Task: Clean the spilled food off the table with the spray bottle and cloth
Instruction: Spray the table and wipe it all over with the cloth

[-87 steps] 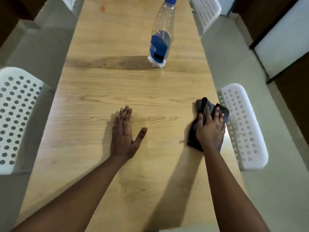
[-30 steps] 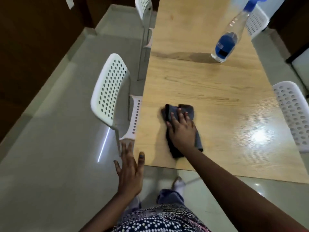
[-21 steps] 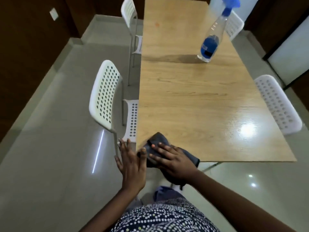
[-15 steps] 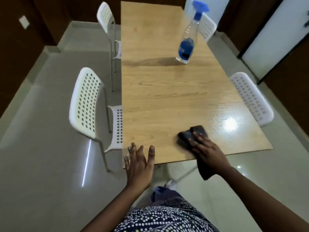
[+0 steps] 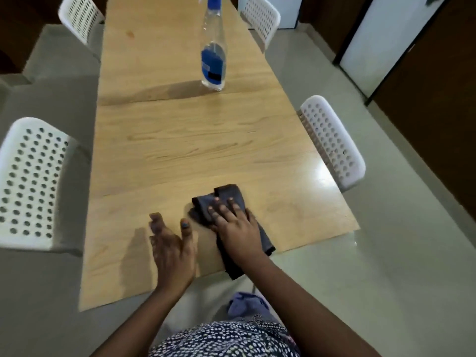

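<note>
A dark grey cloth [image 5: 228, 198] lies folded near the front edge of the long wooden table [image 5: 185, 150], one end hanging over that edge. My right hand [image 5: 235, 228] presses flat on the cloth. Just to its left, my left hand [image 5: 172, 249] rests open on the bare wood, fingers spread. A clear spray bottle [image 5: 213, 59] with a blue label and blue top stands upright at the far middle of the table. A small orange spot [image 5: 130, 34] shows on the wood at the far left.
White perforated chairs stand around the table: one at the left [image 5: 31, 184], one at the right [image 5: 332, 140], two at the far end [image 5: 77, 16] [image 5: 261, 15]. A white door [image 5: 381, 42] is on the right, with glossy grey floor around.
My right hand has swept the cloth across the near end of the table, to the front left corner and back toward the middle. My left hand moved from beside the table's edge onto the wood.
</note>
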